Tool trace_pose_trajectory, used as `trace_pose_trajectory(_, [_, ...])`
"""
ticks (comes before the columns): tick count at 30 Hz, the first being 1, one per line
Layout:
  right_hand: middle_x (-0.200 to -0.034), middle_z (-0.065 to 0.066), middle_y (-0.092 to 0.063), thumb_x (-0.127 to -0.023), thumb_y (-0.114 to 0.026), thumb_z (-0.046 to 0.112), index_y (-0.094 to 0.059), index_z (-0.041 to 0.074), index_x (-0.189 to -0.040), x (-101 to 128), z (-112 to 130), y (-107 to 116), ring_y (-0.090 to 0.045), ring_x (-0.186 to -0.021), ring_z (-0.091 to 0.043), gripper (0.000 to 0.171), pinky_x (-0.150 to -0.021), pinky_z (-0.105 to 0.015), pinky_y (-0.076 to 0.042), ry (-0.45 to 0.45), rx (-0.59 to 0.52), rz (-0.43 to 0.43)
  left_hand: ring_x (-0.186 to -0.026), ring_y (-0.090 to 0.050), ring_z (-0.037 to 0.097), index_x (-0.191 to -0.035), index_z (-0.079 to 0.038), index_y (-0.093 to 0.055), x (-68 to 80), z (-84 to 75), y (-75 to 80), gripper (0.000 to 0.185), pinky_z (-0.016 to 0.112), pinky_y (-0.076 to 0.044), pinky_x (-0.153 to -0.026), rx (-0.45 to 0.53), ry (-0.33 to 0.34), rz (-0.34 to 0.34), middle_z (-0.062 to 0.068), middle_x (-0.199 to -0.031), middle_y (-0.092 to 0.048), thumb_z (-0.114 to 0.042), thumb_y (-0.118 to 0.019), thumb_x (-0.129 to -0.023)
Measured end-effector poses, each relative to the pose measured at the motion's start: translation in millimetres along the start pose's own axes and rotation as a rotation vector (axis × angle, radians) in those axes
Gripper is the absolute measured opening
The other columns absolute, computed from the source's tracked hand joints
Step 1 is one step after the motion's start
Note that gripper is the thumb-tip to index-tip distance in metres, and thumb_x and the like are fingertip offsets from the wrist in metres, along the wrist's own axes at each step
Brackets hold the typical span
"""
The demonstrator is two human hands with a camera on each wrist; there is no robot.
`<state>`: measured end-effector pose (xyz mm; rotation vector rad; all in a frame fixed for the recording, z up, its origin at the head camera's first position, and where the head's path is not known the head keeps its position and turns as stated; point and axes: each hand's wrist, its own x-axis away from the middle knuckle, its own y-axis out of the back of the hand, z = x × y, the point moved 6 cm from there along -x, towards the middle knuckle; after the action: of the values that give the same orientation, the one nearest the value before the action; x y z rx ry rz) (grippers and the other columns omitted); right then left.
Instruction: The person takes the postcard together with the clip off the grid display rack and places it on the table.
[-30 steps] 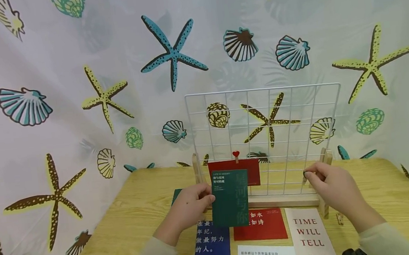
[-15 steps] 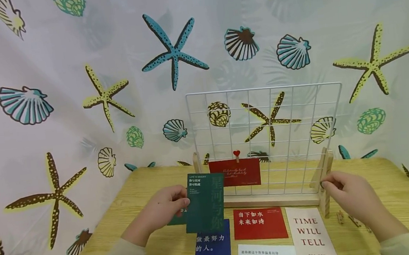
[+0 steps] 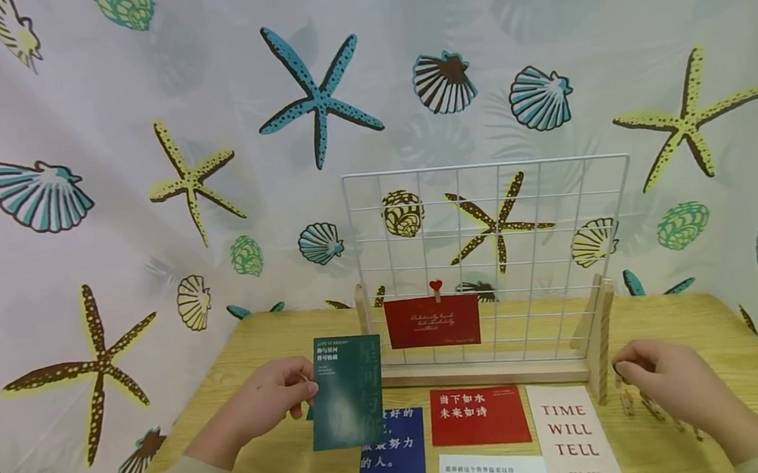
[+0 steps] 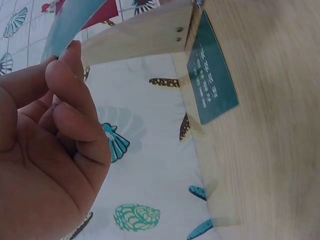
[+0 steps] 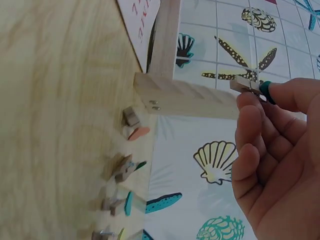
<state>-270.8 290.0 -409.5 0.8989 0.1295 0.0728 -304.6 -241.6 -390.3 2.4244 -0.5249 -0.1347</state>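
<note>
My head camera looks forward and down; each wrist camera sits close beside its hand, sharing the wooden stand (image 3: pixel 595 345) beyond.

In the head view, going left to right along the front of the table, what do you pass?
Left hand → dark green card → blue card → red card → white "TIME WILL TELL" card → right hand.

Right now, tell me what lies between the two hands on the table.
Head view: between left hand and right hand lie the red card and the TIME WILL TELL card.
</note>
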Motion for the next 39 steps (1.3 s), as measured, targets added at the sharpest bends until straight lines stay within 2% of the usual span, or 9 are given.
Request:
trace_pose_trajectory(4, [-0.084,-0.004,-0.067,-0.103,-0.060,0.023,-0.069,0.005,-0.112,5,-12,-3,-0.060,-0.067,-0.022,0.022,-0.059,-0.035,-0.047,-0.041,-0.047,0.081,-0.067,-0.058,0.027,-0.096,-0.005,-0.057,7.5,11.1,6.6,0.015,0.034,-0.043,-0.056,0.018,0.026,0.017,0.012,-0.087,-0.064,-0.017,-0.056,-0.105])
trace_pose_trajectory(8, [-0.072,-0.006,-0.061,-0.102,-0.062,0.025,-0.069,0.006,-0.108,10,-25,-7,-0.054,-0.060,-0.021,0.022,-0.054,-0.033,-0.044,-0.054,-0.088,0.153,-0.067,-0.059,0.028,-0.096,-0.004,-0.057,12.4,21.5,11.6,0.016,0.035,-0.044,-0.056,0.021,0.052,0.045,0.013,-0.088,-0.065,-0.017,-0.055,-0.106])
trace_pose_trajectory(15, [-0.078,-0.005,-0.064,-0.100,-0.065,0.024,-0.066,0.002,-0.106,15,-45,-13,-0.057,-0.065,-0.023,0.023,-0.056,-0.034,-0.049,-0.088,-0.160,0.252,-0.068,-0.060,0.031,-0.095,-0.003,-0.058,19.8,35.6,8.5,0.015,0.037,-0.044,-0.057,0.038,0.094,0.123,0.012,-0.085,-0.067,-0.014,-0.055,-0.105])
trace_pose_trajectory(18, [-0.082,-0.006,-0.066,-0.101,-0.063,0.019,-0.063,-0.001,-0.105,16,-50,-16,-0.060,-0.069,-0.026,0.020,-0.059,-0.035,-0.050,-0.093,-0.210,0.285,-0.066,-0.060,0.029,-0.094,-0.003,-0.059,21.4,42.6,6.1,0.015,0.036,-0.044,-0.057,0.051,0.098,0.148,0.013,-0.085,-0.067,-0.014,-0.055,-0.105])
trace_pose_trajectory(24, [-0.078,-0.010,-0.065,-0.101,-0.059,0.012,-0.061,-0.004,-0.103,20,-55,-24,-0.062,-0.067,-0.027,0.016,-0.059,-0.033,-0.051,-0.069,-0.309,0.389,-0.063,-0.055,0.023,-0.093,0.000,-0.059,23.4,54.2,-1.0,0.019,0.034,-0.043,-0.057,0.107,0.111,0.200,0.012,-0.086,-0.067,-0.013,-0.053,-0.105])
trace_pose_trajectory(30, [-0.081,-0.007,-0.066,-0.100,-0.059,0.011,-0.062,-0.002,-0.102,21,-61,-29,-0.061,-0.070,-0.025,0.014,-0.060,-0.034,-0.052,-0.092,-0.285,0.408,-0.063,-0.054,0.022,-0.092,-0.001,-0.059,25.3,60.7,-6.3,0.017,0.033,-0.042,-0.056,0.109,0.128,0.222,0.010,-0.085,-0.067,-0.012,-0.054,-0.104])
trace_pose_trajectory(39, [-0.076,-0.007,-0.061,-0.102,-0.057,0.012,-0.062,0.000,-0.102,23,-62,-30,-0.057,-0.066,-0.022,0.014,-0.058,-0.031,-0.048,-0.061,-0.273,0.421,-0.058,-0.048,0.018,-0.082,-0.002,-0.058,28.9,68.7,-13.5,0.022,0.032,-0.038,-0.054,0.011,0.176,0.267,0.009,-0.076,-0.067,-0.011,-0.055,-0.102])
